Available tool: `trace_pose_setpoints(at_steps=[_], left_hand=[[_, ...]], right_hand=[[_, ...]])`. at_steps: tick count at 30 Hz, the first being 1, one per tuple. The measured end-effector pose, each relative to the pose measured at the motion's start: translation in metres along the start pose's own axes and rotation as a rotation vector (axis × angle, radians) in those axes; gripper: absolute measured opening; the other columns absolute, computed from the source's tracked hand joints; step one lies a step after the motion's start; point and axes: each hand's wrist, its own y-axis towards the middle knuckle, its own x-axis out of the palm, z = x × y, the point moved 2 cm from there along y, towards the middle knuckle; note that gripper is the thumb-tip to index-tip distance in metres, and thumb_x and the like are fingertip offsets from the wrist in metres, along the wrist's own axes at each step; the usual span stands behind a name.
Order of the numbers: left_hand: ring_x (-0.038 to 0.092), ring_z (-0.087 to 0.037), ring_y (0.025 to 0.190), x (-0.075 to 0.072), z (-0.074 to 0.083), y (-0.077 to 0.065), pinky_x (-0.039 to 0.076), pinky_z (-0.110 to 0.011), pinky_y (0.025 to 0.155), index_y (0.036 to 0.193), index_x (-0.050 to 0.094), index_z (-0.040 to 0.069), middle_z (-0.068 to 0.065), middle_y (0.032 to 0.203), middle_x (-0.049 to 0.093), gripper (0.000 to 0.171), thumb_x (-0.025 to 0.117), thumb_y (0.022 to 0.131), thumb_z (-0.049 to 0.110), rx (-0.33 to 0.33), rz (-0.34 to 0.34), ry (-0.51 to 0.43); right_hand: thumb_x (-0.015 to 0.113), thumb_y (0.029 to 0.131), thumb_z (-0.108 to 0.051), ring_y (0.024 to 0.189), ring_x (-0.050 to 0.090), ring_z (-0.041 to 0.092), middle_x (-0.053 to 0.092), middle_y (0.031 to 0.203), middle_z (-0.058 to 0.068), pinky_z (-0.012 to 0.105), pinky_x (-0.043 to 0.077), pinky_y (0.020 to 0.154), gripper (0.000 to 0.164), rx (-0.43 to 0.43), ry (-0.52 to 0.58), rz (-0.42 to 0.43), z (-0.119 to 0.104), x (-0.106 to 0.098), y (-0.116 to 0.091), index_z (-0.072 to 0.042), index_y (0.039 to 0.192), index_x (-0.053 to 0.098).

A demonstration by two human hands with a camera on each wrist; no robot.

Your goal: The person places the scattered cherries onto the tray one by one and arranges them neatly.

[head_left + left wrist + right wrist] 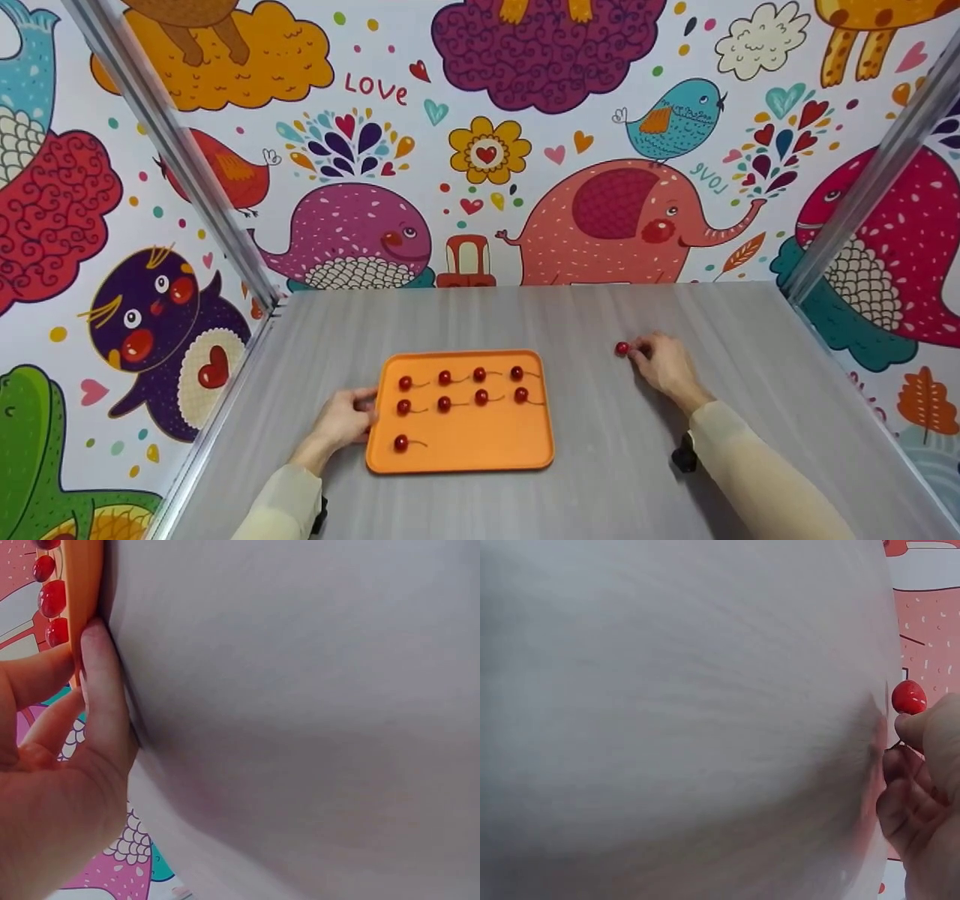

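Note:
An orange tray (472,442) lies on the table with several dark red cherries on it. Two rows of cherries run across its far half, and a single cherry (401,442) sits at its near left. At the tray's left edge, my left hand (343,418) grips the rim between thumb and fingers; the left wrist view shows the pinched rim (84,585). Off to the right of the tray, my right hand (666,367) pinches another cherry (909,697) by its stem, close to the fruit. Its other fingers are curled in the right wrist view.
The grey table (585,480) stretches around the tray on all sides. Behind it stands a wall (480,210) printed with cartoon animals. Metal posts rise at the back left (187,150) and back right (862,165) corners.

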Motion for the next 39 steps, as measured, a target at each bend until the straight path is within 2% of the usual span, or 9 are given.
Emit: trace_pose_setpoints(at_steps=[6,10,15,23,33,37,39], left_hand=[[0.073,-0.02,0.083,0.0,0.0,0.001,0.068,-0.038,0.07,0.158,0.061,-0.003,-0.013,0.103,0.066,0.06,0.066,0.098,-0.007,-0.003,-0.001,0.01],[0.072,-0.021,0.083,0.0,0.0,0.0,0.067,-0.037,0.07,0.159,0.06,-0.003,-0.014,0.104,0.066,0.061,0.066,0.098,-0.007,-0.011,0.0,0.005],[0.073,-0.02,0.082,0.0,0.0,-0.001,0.068,-0.038,0.071,0.159,0.06,-0.004,-0.015,0.105,0.068,0.06,0.066,0.099,-0.006,-0.008,-0.002,0.003],[0.073,-0.019,0.082,0.0,0.001,-0.002,0.068,-0.039,0.071,0.158,0.061,-0.004,-0.015,0.105,0.067,0.06,0.067,0.099,-0.006,0.001,0.009,0.022],[0.07,-0.019,0.083,0.001,0.0,0.0,0.067,-0.036,0.07,0.158,0.061,-0.004,-0.011,0.102,0.065,0.059,0.067,0.099,-0.006,-0.005,0.015,0.043],[0.069,-0.019,0.083,0.001,0.0,0.0,0.066,-0.036,0.07,0.158,0.061,-0.003,-0.01,0.101,0.064,0.059,0.067,0.099,-0.005,-0.003,0.013,0.044],[0.068,-0.019,0.083,0.001,-0.001,0.0,0.066,-0.035,0.069,0.158,0.062,-0.003,-0.01,0.101,0.064,0.059,0.067,0.099,-0.005,-0.002,0.013,0.044]], right_hand=[[0.075,0.106,-0.01,0.098,0.066,0.032,0.078,0.109,0.018,0.052,0.058,0.091,0.012,-0.011,0.018,-0.016,-0.005,-0.002,0.001,-0.003,0.11,0.083],[0.075,0.105,-0.011,0.093,0.065,0.029,0.078,0.102,0.014,0.045,0.055,0.086,0.009,-0.044,0.018,0.006,-0.008,-0.003,0.001,-0.005,0.106,0.082],[0.075,0.104,-0.008,0.087,0.065,0.027,0.078,0.097,0.014,0.042,0.054,0.082,0.006,-0.102,0.023,0.046,-0.009,-0.002,0.001,-0.003,0.103,0.079],[0.072,0.105,-0.006,0.089,0.066,0.028,0.077,0.098,0.014,0.045,0.055,0.084,0.006,-0.103,0.033,0.048,-0.01,-0.005,0.0,-0.004,0.102,0.077],[0.075,0.101,0.0,0.094,0.069,0.032,0.081,0.106,0.018,0.055,0.061,0.091,0.01,-0.114,0.04,0.058,-0.015,-0.006,-0.007,-0.002,0.107,0.083],[0.076,0.102,-0.001,0.094,0.069,0.03,0.081,0.107,0.016,0.052,0.061,0.089,0.009,-0.102,0.044,0.047,-0.018,-0.006,-0.009,-0.003,0.107,0.084],[0.077,0.103,-0.004,0.095,0.069,0.029,0.082,0.107,0.015,0.05,0.06,0.089,0.009,-0.07,0.058,0.027,-0.018,-0.005,-0.009,-0.004,0.108,0.084]])
